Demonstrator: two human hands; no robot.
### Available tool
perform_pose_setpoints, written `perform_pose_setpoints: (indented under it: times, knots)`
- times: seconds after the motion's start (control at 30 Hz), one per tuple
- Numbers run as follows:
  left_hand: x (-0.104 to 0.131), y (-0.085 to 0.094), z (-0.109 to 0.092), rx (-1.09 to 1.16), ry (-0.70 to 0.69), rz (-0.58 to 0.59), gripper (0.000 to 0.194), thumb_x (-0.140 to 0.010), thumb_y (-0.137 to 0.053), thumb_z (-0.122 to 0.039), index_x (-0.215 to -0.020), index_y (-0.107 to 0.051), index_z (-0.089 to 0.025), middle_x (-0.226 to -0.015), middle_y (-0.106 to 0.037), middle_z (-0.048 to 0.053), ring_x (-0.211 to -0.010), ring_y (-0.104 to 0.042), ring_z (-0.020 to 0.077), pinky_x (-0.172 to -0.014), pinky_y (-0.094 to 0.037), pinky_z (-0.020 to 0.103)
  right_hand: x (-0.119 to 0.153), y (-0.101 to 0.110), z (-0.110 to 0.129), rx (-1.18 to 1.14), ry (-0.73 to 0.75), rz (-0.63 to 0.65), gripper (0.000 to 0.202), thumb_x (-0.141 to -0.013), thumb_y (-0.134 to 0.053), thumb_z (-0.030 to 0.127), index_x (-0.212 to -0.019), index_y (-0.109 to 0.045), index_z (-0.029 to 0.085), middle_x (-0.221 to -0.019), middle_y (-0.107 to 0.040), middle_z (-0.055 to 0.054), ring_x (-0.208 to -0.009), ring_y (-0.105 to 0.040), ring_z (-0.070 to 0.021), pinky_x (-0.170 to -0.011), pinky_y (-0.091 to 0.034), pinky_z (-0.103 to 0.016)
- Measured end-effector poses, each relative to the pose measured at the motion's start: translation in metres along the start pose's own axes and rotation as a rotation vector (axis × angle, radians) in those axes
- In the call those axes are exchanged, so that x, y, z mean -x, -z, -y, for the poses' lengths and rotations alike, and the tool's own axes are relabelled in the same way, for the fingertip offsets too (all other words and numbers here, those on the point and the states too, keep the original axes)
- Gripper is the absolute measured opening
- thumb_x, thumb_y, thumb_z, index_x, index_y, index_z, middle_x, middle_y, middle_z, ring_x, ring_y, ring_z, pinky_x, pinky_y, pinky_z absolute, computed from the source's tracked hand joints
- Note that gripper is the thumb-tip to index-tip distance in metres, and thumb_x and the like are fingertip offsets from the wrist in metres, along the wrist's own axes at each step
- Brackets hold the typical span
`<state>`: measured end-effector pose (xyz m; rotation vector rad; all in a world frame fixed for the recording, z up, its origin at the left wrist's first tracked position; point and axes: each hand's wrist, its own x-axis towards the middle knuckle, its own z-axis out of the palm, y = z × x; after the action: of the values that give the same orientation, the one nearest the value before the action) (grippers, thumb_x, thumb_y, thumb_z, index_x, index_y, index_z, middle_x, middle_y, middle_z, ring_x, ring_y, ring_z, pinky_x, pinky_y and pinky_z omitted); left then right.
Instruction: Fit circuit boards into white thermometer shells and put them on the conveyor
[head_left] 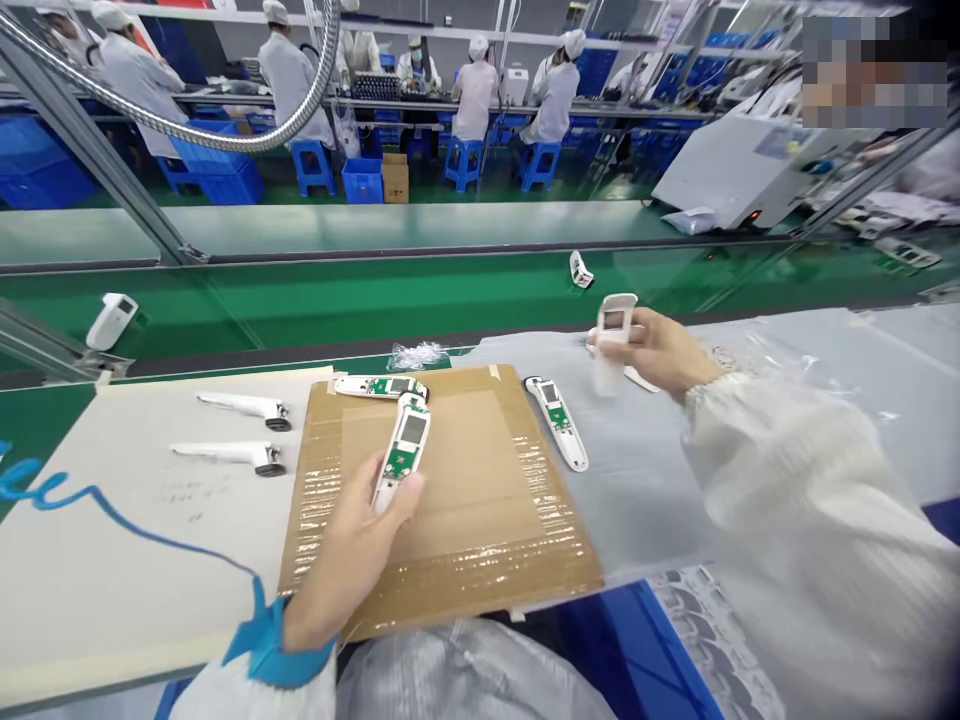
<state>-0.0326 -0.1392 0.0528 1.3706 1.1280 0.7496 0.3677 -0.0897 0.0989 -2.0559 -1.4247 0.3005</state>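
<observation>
My left hand (364, 540) is closed around a white handheld thermometer half (405, 452), its green circuit board and small grey screen facing up. It is held over a taped cardboard sheet (472, 480). Off to the right, my right hand (664, 350) pinches a white plastic cover (616, 318) with a window opening; its lower part is blurred. Behind the left-hand piece, another open thermometer half (375, 386) lies on the cardboard's far edge. One more open half with a board (556, 424) rests just right of the cardboard. A white part (641, 379) lies partly hidden beneath my right hand.
Two white thermometer bodies (240, 456) lie on the left paper. On the green conveyor belt (375, 300) are a white thermometer (112, 320) and a small white piece (580, 270). A blue coiled cord (150, 530) runs to my left wristband. Co-workers sit at the far bench.
</observation>
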Motion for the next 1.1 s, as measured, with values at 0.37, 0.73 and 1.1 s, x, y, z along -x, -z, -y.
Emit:
perform_pose_setpoints:
  times: [0.37,0.73,1.1]
  knots:
    - [-0.018,-0.034,0.003,0.39,0.116,-0.092,0.044,-0.082,-0.076,-0.049,-0.11,-0.069,-0.016,-0.105,-0.072,0.007,-0.094,-0.063,0.0203,-0.079,-0.047,0.028,0.158,-0.137,0.125,-1.465,-0.068,0.475,0.05,-0.09,-0.072,0.033,-0.135,-0.05,0.034,-0.141,-0.061,-0.005,-0.129,-0.058,-0.0235,-0.109,-0.049,-0.044]
    - [-0.003,-0.022,0.021,-0.164,-0.297,-0.195,0.035,-0.102,-0.048,-0.04,-0.131,-0.063,-0.028,-0.128,-0.067,0.004,-0.118,-0.061,0.0224,-0.103,-0.045,0.035,0.159,-0.143,0.098,-1.14,-0.062,0.43,0.05,-0.084,-0.079,0.043,-0.126,-0.06,0.024,-0.131,-0.067,-0.009,-0.119,-0.062,-0.0245,-0.106,-0.048,-0.04]
    - [0.009,-0.042,0.034,-0.93,-0.563,-0.308,0.044,-0.102,-0.046,-0.048,-0.134,-0.057,-0.019,-0.099,-0.073,0.008,-0.075,-0.07,0.0249,-0.057,-0.049,0.035,0.158,-0.143,0.123,-1.536,-0.472,0.399,0.055,-0.08,-0.066,0.073,-0.097,-0.07,0.021,-0.096,-0.073,-0.005,-0.105,-0.066,-0.0227,-0.095,-0.053,-0.035]
